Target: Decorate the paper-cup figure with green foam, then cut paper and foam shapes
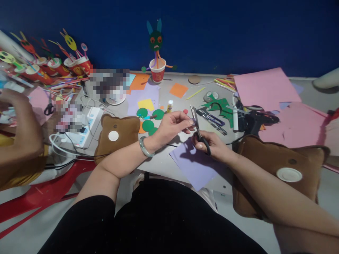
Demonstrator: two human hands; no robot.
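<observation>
My right hand (210,143) grips black-handled scissors (202,140), their blades pointing up and slightly apart. Beside the blades, the fingertips of my left hand (177,123) pinch a small dark purple piece of paper (194,122). Below both hands a purple paper sheet (197,164) lies at the table edge, partly in shadow. Several green paper circles (148,126) rest left of my left hand, with a glue stick (170,106) standing behind it. To the right lie a utility knife (212,117) and a cut green paper sheet (224,107).
At the back stands a red paper cup (158,73) with a green-faced figure. Pink sheets (265,86) and a black glue gun (261,121) lie right. Brown cushions (123,132) flank me. A white power strip (91,127) and another person's arm (23,130) are left.
</observation>
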